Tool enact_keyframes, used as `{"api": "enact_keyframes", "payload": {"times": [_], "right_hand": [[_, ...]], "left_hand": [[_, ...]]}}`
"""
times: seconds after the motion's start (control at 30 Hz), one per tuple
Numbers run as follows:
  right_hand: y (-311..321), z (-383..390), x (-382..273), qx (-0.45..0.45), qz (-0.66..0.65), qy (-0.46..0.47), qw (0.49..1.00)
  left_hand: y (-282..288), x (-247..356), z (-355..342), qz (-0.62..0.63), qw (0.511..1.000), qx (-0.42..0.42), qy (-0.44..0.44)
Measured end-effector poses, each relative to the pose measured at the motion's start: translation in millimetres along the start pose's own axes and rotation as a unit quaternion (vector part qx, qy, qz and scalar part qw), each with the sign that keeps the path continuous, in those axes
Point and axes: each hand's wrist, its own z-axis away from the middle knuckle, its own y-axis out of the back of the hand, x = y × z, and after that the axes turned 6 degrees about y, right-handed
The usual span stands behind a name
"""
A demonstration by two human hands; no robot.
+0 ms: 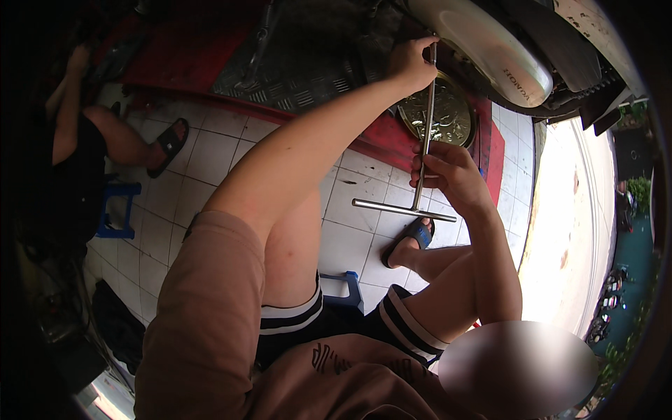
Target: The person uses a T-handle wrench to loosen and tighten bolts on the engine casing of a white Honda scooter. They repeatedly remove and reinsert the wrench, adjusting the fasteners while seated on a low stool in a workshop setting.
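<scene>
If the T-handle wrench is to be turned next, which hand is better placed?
Probably the right hand: it holds the T-handle wrench near its crossbar, whereas the left hand pinches the far end, by the silver muffler.

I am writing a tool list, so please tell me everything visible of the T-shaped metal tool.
The T-shaped metal tool looks like bare, shiny steel: a long, straight shaft with a shorter crossbar at its near end. The left hand holds the shaft near its far end, the right hand closer to the crossbar. In this view it passes in front of the round tray. Its far tip is near the silver muffler; contact is unclear.
</scene>
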Motion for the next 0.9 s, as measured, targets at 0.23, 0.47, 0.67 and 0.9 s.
{"api": "enact_keyframes", "payload": {"times": [0.23, 0.47, 0.67, 0.9], "right_hand": [[-4, -4, -3, -0.008, 0.004, 0.0, 1.0], [-4, -6, -2, -0.003, -0.02, 0.018, 1.0], [2, -13, -6, -0.018, -0.163, 0.061, 0.985], [2, -19, -15, -0.056, -0.233, 0.074, 0.968]], "left_hand": [[3, -8, -7, 0.003, 1.0, 0.007, -0.005], [2, -12, -9, 0.042, 0.999, -0.021, -0.015], [4, 2, -7, 0.262, 0.938, -0.102, 0.203], [26, 8, -3, 0.345, 0.837, -0.308, 0.292]]}}
